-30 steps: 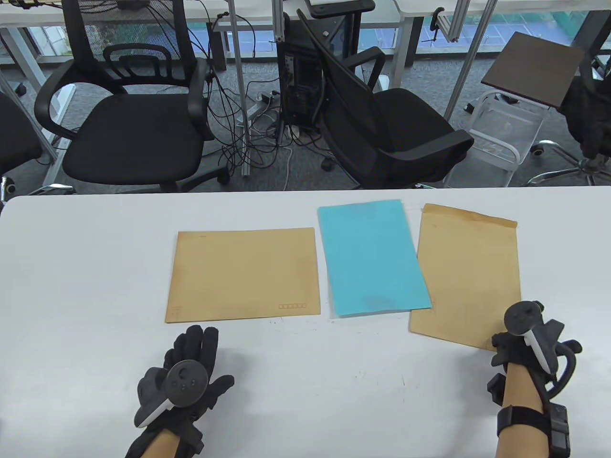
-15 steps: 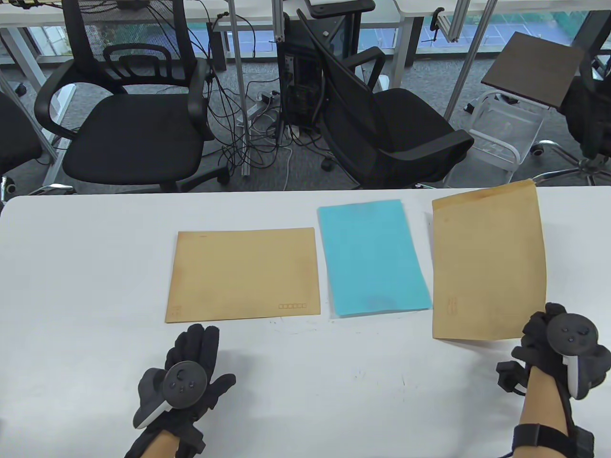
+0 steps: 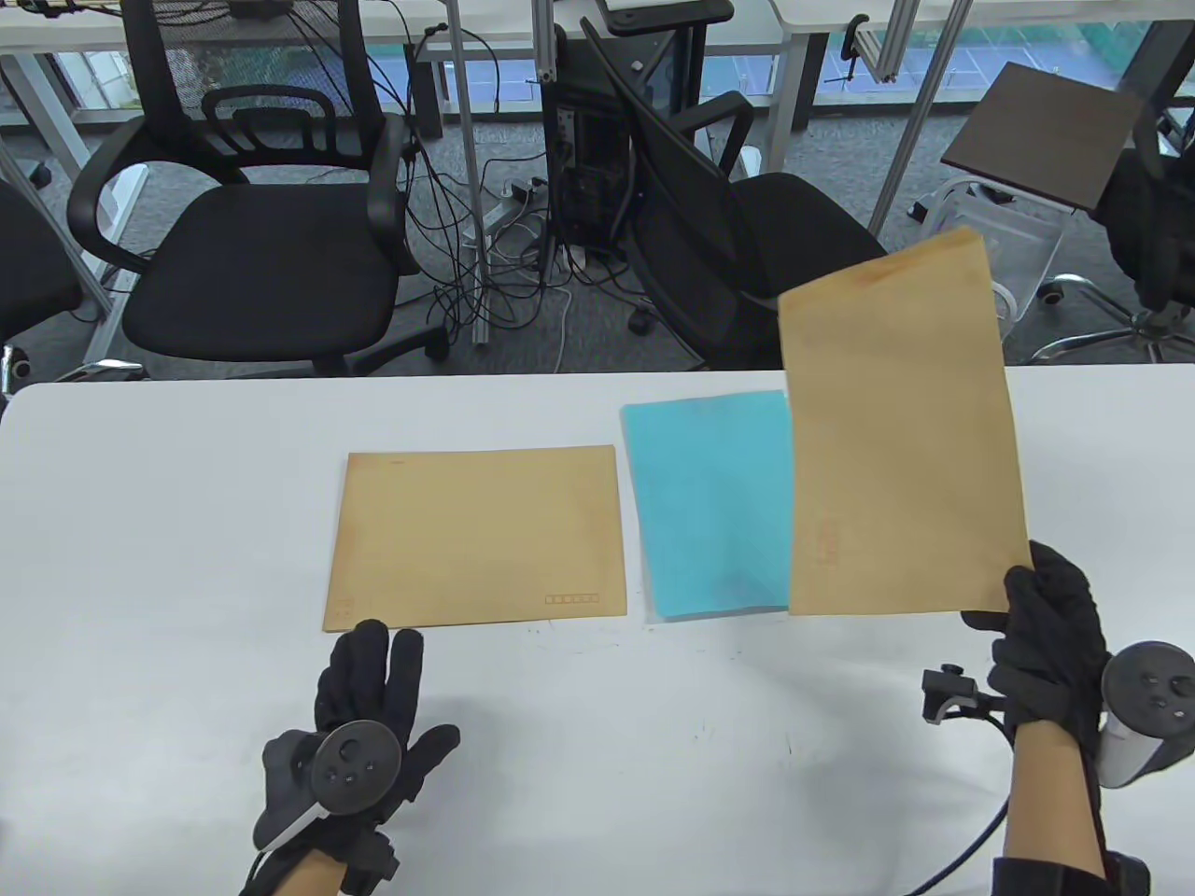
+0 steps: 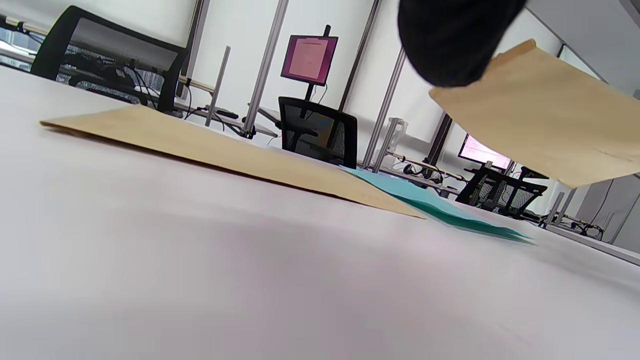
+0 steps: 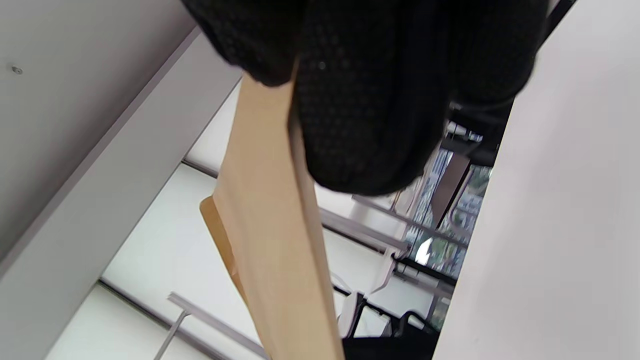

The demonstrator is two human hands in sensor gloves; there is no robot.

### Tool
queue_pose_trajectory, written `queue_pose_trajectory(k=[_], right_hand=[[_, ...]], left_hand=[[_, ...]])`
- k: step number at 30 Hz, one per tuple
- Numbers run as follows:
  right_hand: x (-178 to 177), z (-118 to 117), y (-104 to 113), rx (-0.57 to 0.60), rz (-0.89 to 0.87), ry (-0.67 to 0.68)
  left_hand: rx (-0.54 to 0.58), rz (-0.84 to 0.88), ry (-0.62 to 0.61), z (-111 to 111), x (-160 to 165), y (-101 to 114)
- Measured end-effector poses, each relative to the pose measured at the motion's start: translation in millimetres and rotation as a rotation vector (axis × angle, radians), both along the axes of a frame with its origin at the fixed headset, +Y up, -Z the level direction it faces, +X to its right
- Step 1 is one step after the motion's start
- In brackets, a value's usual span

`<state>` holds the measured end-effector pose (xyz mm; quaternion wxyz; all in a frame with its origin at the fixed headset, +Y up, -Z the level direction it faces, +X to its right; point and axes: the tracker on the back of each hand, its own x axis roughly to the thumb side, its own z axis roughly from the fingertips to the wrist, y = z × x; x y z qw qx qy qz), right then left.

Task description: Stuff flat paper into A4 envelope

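Observation:
My right hand [image 3: 1046, 616] grips the near right corner of a brown A4 envelope [image 3: 896, 429] and holds it up off the table, tilted, over the right edge of the blue paper [image 3: 700, 504]. The envelope also shows in the right wrist view [image 5: 270, 240] and in the left wrist view [image 4: 545, 115]. A second brown envelope [image 3: 476, 537] lies flat at centre left. My left hand [image 3: 369, 691] lies flat and empty on the table [image 3: 140, 560], fingertips just short of that envelope's near left corner.
Black office chairs [image 3: 252, 252] and cables stand beyond the table's far edge. A white wire cart with a dark board [image 3: 1036, 140] stands at the far right. The blue paper also shows in the left wrist view [image 4: 435, 205].
My right hand has lifted the right envelope off the table, turned it over and swung it up and left, over the blue paper's edge. My left hand has slid slightly forward.

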<state>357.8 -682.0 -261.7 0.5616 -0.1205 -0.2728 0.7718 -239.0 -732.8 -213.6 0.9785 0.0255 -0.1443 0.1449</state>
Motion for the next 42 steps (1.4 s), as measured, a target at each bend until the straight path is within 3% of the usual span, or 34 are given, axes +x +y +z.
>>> queue_pose_trajectory(k=[6, 14, 19, 24, 31, 42], right_hand=[[-50.7, -25.2, -6.5, -0.072, -0.076, 0.428], [-122.1, -53.7, -27.6, -0.254, 0.012, 0.829], [-162.8, -73.1, -35.3, -0.385, 0.131, 1.010], [-208.2, -87.6, -35.8, -0.478, 0.503, 1.040], [-254.8, -97.4, -50.3, -0.513, 0.831, 1.021], [-266.4, -101.1, -68.6, -0.570, 0.899, 1.067]], left_hand=[[0.058, -0.071, -0.025, 5.8, 4.8, 6.1], [0.065, -0.094, -0.027, 7.7, 6.8, 7.6], [0.063, -0.084, -0.027, 7.7, 5.3, 8.3], [0.054, -0.069, -0.022, 7.2, 3.1, 8.5], [0.028, -0.066, -0.026, 6.5, 3.6, 7.7], [-0.008, -0.067, -0.019, 4.3, 3.4, 6.7]])
